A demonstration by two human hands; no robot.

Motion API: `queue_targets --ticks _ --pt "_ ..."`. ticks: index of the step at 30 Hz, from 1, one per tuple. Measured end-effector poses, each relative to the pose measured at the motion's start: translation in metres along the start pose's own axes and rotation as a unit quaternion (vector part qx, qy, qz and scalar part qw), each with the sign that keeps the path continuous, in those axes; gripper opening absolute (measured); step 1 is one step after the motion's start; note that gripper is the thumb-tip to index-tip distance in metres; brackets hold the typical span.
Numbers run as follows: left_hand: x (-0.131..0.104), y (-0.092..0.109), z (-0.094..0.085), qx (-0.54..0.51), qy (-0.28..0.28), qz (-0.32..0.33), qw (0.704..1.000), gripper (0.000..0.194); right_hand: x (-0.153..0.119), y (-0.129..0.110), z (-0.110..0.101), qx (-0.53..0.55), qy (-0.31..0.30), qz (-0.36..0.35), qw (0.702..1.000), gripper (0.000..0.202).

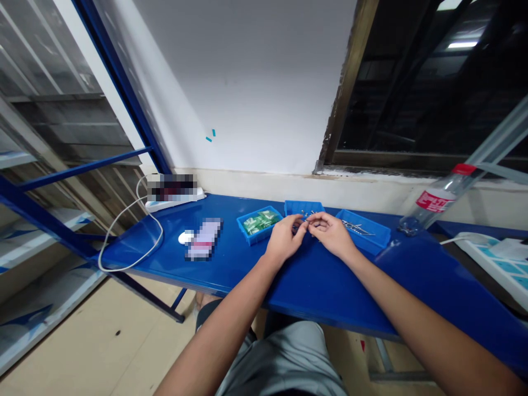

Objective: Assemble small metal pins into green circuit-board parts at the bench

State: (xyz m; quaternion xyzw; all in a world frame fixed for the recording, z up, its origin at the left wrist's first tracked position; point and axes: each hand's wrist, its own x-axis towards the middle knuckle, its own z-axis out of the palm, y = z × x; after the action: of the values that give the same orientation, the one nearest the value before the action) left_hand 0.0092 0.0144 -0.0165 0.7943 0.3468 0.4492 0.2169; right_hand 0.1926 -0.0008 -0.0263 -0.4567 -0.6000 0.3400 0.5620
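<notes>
My left hand (286, 235) and my right hand (329, 231) meet at the fingertips, in front of the middle blue tray (304, 207). Both hands have their fingers curled and pinched together; whatever lies between them is too small and hidden to name. Small metal pieces show behind the fingers in that middle tray. To the left of my left hand stands a blue tray (251, 238) with green-and-white packets (261, 221) in it. Beside my right hand is another blue tray (381, 240), holding thin metal rods (358, 227).
A pixelated flat object (204, 239) and a white round item (186, 237) lie on the blue table (231, 269). A white cable (124, 269) loops over its left end. At right, an empty plastic bottle (433, 201) leans near a white-and-blue board (499, 258).
</notes>
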Motion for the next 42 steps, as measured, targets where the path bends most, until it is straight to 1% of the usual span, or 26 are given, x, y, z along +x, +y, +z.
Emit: queue_targets --ticks 3,5,8,13,17,20,25,27,29,30,32,35,38,42 --pt "0.0008 0.0004 -0.002 -0.006 -0.031 -0.016 0.999 0.024 -0.0008 -0.0007 -0.0015 -0.025 -0.006 -0.024 0.999 0.023" --pt "0.0009 -0.0006 -0.0023 -0.019 -0.042 -0.021 0.999 0.023 -0.0009 -0.0007 -0.0028 -0.049 -0.009 -0.04 0.998 0.02" --pt "0.0008 -0.0033 -0.0013 -0.022 -0.035 -0.032 0.999 0.023 -0.0006 -0.0001 -0.0035 -0.062 -0.006 -0.034 0.997 0.023" --pt "0.0015 -0.0058 -0.0004 0.001 -0.035 -0.024 0.999 0.024 0.0005 0.0008 -0.001 -0.006 0.009 0.005 1.0 0.036" --pt "0.0025 -0.0059 -0.0011 0.009 -0.013 -0.02 1.0 0.022 0.0018 0.0023 0.0004 0.024 0.014 0.023 0.999 0.044" --pt "0.0031 -0.0051 -0.0015 0.0 0.011 -0.02 1.0 0.022 0.0024 0.0046 0.0007 0.021 0.011 0.025 0.999 0.047" --pt "0.0033 -0.003 -0.0004 -0.056 0.015 -0.031 0.998 0.029 0.0023 0.006 0.0012 -0.004 0.001 -0.005 1.0 0.041" --pt "0.003 -0.0014 -0.0005 -0.066 0.012 -0.035 0.997 0.025 0.0019 0.0054 0.0009 -0.024 -0.001 -0.011 1.0 0.036" --pt "0.0024 0.0008 -0.0016 -0.05 0.004 -0.036 0.998 0.016 0.0015 0.0043 0.0002 -0.04 0.005 -0.016 0.999 0.03" --pt "0.0021 0.0019 -0.0025 -0.037 -0.002 -0.037 0.999 0.015 0.0012 0.0037 -0.0004 -0.042 0.008 -0.017 0.999 0.028" --pt "0.0017 0.0031 -0.0042 -0.015 -0.019 -0.041 0.999 0.022 0.0005 0.0024 -0.0017 -0.037 0.006 -0.018 0.999 0.025" --pt "0.0014 0.0016 -0.0048 -0.011 -0.038 -0.049 0.998 0.026 -0.0005 0.0014 -0.0029 -0.03 -0.015 -0.018 0.999 0.024" --pt "0.0013 -0.0022 -0.0027 -0.033 -0.031 -0.063 0.997 0.024 -0.0009 0.0017 -0.0024 -0.038 -0.024 -0.018 0.999 0.024" --pt "0.0016 -0.0054 -0.0004 -0.039 -0.021 -0.074 0.996 0.023 -0.0002 0.0026 -0.0004 -0.017 -0.012 0.0 1.0 0.03"
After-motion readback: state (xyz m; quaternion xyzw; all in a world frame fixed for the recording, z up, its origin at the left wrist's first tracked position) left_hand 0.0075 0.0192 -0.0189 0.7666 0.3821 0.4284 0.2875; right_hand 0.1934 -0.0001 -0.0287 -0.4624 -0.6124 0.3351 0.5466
